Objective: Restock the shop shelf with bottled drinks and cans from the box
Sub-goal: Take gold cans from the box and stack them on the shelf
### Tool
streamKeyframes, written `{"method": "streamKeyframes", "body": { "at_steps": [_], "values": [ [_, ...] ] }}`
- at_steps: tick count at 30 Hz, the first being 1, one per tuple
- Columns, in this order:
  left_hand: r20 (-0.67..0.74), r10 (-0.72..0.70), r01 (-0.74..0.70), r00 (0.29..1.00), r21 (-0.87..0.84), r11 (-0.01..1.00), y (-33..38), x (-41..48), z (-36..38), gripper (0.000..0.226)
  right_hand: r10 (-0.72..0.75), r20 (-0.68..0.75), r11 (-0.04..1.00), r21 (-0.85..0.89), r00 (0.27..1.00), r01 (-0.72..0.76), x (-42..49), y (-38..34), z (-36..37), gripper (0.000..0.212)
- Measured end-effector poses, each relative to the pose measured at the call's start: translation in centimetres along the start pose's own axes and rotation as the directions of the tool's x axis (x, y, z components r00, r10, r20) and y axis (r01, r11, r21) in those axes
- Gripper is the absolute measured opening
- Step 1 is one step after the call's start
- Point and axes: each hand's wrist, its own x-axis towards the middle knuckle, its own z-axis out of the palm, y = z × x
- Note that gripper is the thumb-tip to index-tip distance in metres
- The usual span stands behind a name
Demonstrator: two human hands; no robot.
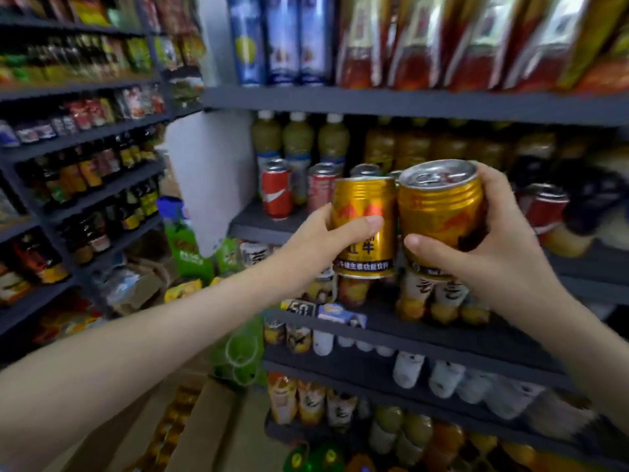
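The dark shelf unit (408,103) fills the view, red cans (276,194) on its middle tier. A cardboard box (218,430) sits low down. The left hand (316,243) grips one gold can (364,212) and the right hand (503,240) grips a second gold can (439,206), side by side before that tier.

Gold cans (363,226) w/ red motif, black band, red cola cans (276,195), grey shelf (408,105)
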Motion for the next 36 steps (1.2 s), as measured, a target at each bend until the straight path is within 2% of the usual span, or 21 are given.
{"method": "streamKeyframes", "body": {
  "at_steps": [4,10,14,19,25,28,31,34,36],
  "values": [
    [0.192,0.075,-0.083,0.978,0.033,0.996,3.9,3.7,5.4,0.03,0.002,-0.102,1.0,0.008,0.995,-0.001,0.4,-0.1,-6.9,0.066],
    [0.278,0.192,-0.229,0.941,0.108,0.967,8.7,7.9,13.5,0.042,-0.013,-0.238,0.999,-0.048,0.971,0.002,1.4,0.6,-16.1,0.073],
    [0.244,0.249,-0.291,0.937,0.156,0.944,10.3,9.7,19.7,0.051,-0.041,-0.274,0.997,-0.079,0.961,0.02,1.8,2.2,-22.4,0.088],
    [0.135,0.288,-0.313,0.948,0.222,0.924,10.7,11.7,26.5,0.058,-0.094,-0.249,0.991,-0.118,0.964,0.066,1.7,5.9,-30.8,0.084],
    [-0.063,0.275,-0.255,0.959,0.225,0.94,11.4,15.5,32.4,0.032,-0.115,-0.254,0.984,-0.162,0.96,0.075,4.9,10.2,-40.0,0.078],
    [-0.119,0.273,-0.237,0.955,0.249,0.939,12.1,17.1,33.3,0.026,-0.144,-0.268,0.981,-0.163,0.953,0.103,8.4,10.5,-41.6,0.068],
    [-0.163,0.279,-0.229,0.946,0.272,0.935,12.6,19.0,33.5,0.032,-0.102,-0.239,0.984,-0.166,0.966,0.062,12.3,11.6,-41.9,0.07],
    [-0.189,0.277,-0.207,0.942,0.324,0.923,12.7,21.6,34.0,0.041,-0.069,-0.222,0.946,-0.324,0.973,-0.006,15.7,13.7,-41.5,0.078],
    [-0.158,0.279,-0.201,0.947,0.383,0.901,12.9,23.6,34.6,0.034,-0.086,-0.217,0.9,-0.436,0.972,-0.018,17.2,14.9,-40.9,0.076]
  ]
}}
